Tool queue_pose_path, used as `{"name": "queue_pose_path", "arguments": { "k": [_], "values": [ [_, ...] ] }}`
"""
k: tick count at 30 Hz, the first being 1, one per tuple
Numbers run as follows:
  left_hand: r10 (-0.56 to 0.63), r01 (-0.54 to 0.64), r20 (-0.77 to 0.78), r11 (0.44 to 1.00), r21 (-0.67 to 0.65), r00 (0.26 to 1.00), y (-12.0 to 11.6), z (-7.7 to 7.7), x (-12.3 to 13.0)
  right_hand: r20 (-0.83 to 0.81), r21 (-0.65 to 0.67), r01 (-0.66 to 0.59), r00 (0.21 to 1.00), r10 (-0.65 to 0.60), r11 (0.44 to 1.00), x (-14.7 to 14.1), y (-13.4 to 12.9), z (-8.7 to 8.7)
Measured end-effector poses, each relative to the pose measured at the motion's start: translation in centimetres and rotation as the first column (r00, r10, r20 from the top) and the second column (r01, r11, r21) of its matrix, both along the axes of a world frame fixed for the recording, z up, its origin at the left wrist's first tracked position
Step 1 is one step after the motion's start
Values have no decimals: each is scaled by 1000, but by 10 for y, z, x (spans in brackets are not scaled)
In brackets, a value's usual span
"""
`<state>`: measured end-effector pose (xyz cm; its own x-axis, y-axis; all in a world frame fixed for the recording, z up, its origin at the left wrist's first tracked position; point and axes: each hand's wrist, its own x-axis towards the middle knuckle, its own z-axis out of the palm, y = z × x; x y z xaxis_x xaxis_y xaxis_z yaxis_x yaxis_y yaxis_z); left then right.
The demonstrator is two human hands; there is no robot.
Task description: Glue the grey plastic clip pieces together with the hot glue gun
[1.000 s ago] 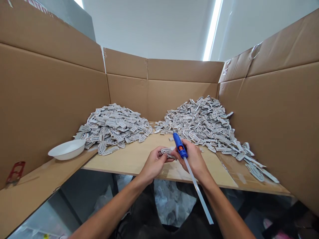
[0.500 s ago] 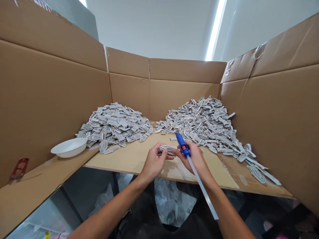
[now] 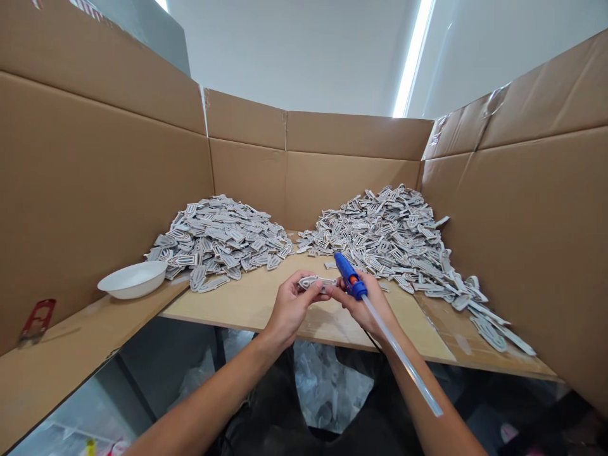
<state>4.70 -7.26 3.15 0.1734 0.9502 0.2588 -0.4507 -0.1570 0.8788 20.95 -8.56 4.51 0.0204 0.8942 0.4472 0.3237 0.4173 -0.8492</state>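
Note:
Over the front of the wooden board (image 3: pixel 247 308), my left hand (image 3: pixel 293 308) pinches a small grey-white slotted piece (image 3: pixel 314 282) with a rounded outline. My right hand (image 3: pixel 368 305) is closed around a blue glue gun (image 3: pixel 349 276), its nozzle pointing away from me. A long translucent glue stick (image 3: pixel 403 358) sticks out of the gun's rear and lies along my right forearm. The fingertips of my right hand also meet the right end of the slotted piece. Fingers partly cover that piece.
Heaps of similar slotted pieces stand at the back left (image 3: pixel 223 234) and back right (image 3: pixel 384 228). A white bowl (image 3: pixel 133 280) and a red-handled tool (image 3: pixel 38 320) are on the left. Cardboard walls (image 3: pixel 351 174) enclose three sides. Plastic bags (image 3: pixel 327 380) show below the board.
The glue gun has turned slightly, and the tail of its glue stick has swung right. The slotted piece has shifted a little left and tilted in my fingers.

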Motion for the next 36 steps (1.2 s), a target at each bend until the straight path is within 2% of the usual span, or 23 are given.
{"name": "queue_pose_path", "arguments": {
  "k": [7,16,22,27,32,36],
  "values": [
    [20,-19,-19,1000,23,1000,-1,0,1,32,-20,35,999,-35,999,-2,-2,1],
    [66,-64,-29,996,63,997,-2,1,2,76,43,48,996,-51,998,-2,-1,-3],
    [76,-69,-56,991,113,996,-3,-3,7,91,119,130,986,-141,984,-1,2,-9],
    [82,-77,-49,992,104,995,-1,-6,8,70,108,122,989,-130,987,-4,2,-8],
    [115,-113,-32,991,72,993,3,-5,3,-18,11,20,1000,-20,1000,-5,-1,0],
    [102,-101,-36,994,36,994,4,-4,4,-33,-24,7,999,-7,1000,-3,-3,4]
  ]
}}
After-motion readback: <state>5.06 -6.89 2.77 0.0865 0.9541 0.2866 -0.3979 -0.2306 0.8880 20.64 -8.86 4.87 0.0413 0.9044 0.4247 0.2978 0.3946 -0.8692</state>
